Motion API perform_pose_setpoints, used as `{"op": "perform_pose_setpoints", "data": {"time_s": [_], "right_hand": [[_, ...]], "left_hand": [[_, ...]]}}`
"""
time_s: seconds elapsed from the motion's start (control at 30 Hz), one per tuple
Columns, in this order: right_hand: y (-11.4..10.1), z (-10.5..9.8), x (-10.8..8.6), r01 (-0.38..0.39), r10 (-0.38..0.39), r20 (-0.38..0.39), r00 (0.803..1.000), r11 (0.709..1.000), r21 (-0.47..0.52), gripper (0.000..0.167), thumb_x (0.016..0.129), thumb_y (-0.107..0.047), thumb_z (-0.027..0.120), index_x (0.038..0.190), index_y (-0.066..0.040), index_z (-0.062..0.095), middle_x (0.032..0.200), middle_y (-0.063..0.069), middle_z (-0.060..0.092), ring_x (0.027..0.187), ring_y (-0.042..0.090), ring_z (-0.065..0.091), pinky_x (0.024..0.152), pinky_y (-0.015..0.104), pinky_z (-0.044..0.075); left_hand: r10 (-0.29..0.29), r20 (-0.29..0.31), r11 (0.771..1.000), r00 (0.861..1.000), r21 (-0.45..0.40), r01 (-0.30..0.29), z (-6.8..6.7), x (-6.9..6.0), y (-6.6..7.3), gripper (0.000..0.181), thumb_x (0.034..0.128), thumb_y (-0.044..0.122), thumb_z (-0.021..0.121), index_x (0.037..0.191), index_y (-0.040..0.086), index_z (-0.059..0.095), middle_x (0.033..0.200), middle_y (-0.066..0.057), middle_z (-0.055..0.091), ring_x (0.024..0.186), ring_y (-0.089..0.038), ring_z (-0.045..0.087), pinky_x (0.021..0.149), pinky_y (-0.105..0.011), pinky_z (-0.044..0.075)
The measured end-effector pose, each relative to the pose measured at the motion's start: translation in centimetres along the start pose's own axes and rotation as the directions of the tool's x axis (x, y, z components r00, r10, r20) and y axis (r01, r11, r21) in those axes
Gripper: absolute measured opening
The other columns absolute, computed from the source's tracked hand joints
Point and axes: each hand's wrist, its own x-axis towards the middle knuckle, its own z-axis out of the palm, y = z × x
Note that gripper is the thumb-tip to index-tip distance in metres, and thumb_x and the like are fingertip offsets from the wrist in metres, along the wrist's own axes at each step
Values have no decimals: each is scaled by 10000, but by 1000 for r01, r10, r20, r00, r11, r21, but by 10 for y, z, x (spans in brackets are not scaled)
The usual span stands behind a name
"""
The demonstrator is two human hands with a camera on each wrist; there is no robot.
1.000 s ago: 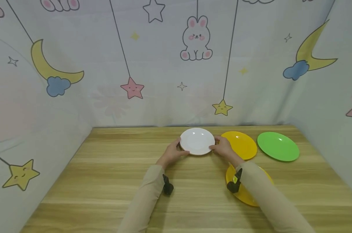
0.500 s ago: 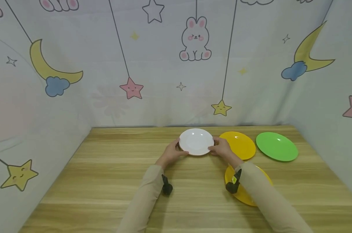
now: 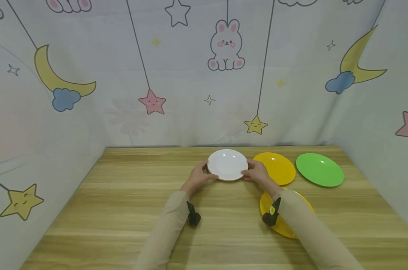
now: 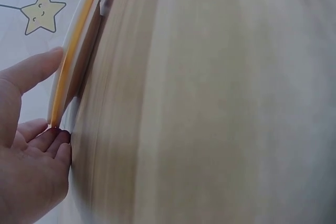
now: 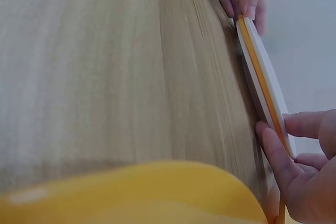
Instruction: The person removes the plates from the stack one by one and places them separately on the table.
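Both hands hold a small stack of plates at the back middle of the table, a white plate [image 3: 228,164] on top. Edge-on in the left wrist view, the stack shows an orange layer [image 4: 67,72] between white ones. My left hand [image 3: 198,179] grips the left rim, thumb on the upper side and fingers at the lower edge. On the opposite rim, my right hand [image 3: 260,174] pinches the stack; the right wrist view shows its thumb above and fingertips [image 5: 270,137] below. Whether the stack's base touches the table cannot be told.
Right of the stack lie a yellow-orange plate [image 3: 281,168] and a green plate [image 3: 320,170]. Another yellow plate [image 3: 269,204] lies nearer, partly under the right forearm. A patterned curtain [image 3: 190,75] stands behind and beside the wooden table [image 3: 123,202].
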Motion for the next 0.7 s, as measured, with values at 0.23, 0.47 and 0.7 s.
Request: {"op": "perform_pose_setpoints", "data": {"time_s": [0.23, 0.47, 0.7], "right_hand": [[-1, 3, -3, -4, 4, -13, 1000, 1000, -7, 591, 841, -33, 622, 1375, -20, 369, 1381, 198, 386, 733, 152, 595, 639, 250, 551], [-2, 2, -4, 8, -8, 3, 1000, 1000, -8, 615, 837, -35, 629, 1381, 2, 344, 1369, 226, 384, 677, 113, 601, 623, 244, 551], [-2, 3, -5, 10, -10, 9, 1000, 1000, 9, 663, 831, -27, 633, 1398, 16, 293, 1378, 240, 364, 626, 83, 596, 587, 230, 547]], "left_hand": [[-28, -22, 1000, 999, -12, 28, 0, 1, 2, 788, 761, 216, 737, 1383, -25, 316, 1385, -161, 397, 1290, -257, 347, 1066, -344, 294], [-38, -102, 986, 994, -164, 21, -2, 8, -1, 525, 786, 102, 697, 1236, -74, 491, 1177, -198, 564, 1103, -278, 535, 920, -316, 459], [-27, -131, 985, 991, -172, 4, -3, 8, -4, 491, 751, 85, 731, 1178, -64, 539, 1080, -187, 607, 966, -249, 598, 761, -252, 521]]}}
